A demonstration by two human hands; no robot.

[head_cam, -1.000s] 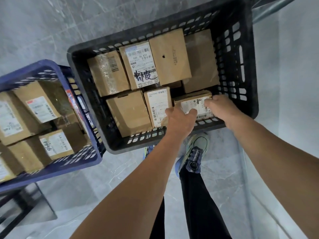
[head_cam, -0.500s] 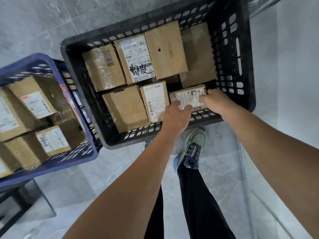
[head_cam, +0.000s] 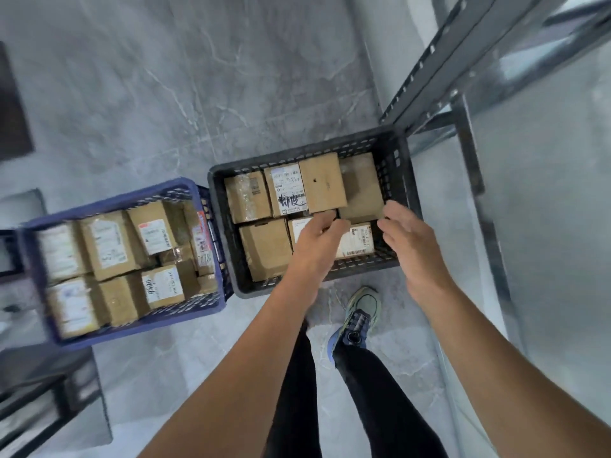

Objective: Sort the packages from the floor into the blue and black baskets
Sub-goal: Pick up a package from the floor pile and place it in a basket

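Two baskets stand side by side on the grey marbled floor point(head_cam: 198, 94), their walls touching: the blue basket point(head_cam: 109, 202) on the left and the black basket point(head_cam: 297, 157) on the right, the black one just beside the foot of a metal shelf frame point(head_cam: 463, 137). Both are packed with brown cardboard packages. In the black basket the far row holds a taped box point(head_cam: 248, 197), a package with black handwriting on its label point(head_cam: 287, 190) and a plain brown box point(head_cam: 322, 181); a larger brown box point(head_cam: 264, 247) fills the near left corner. At the near right lies a white-labelled package point(head_cam: 358, 241), showing between the two hands. The left hand point(head_cam: 319, 239) hangs over the near row with its fingers loosely bent, gripping nothing. The right hand point(head_cam: 406, 236) is beside it over the basket's right side, fingers relaxed and spread, also holding nothing; whether either touches a package cannot be told. The blue basket's packages are blurred; one near the front bears a handwritten label point(head_cam: 163, 285). Below the arms are black trouser legs and a shoe point(head_cam: 360, 312) on the floor just in front of the black basket
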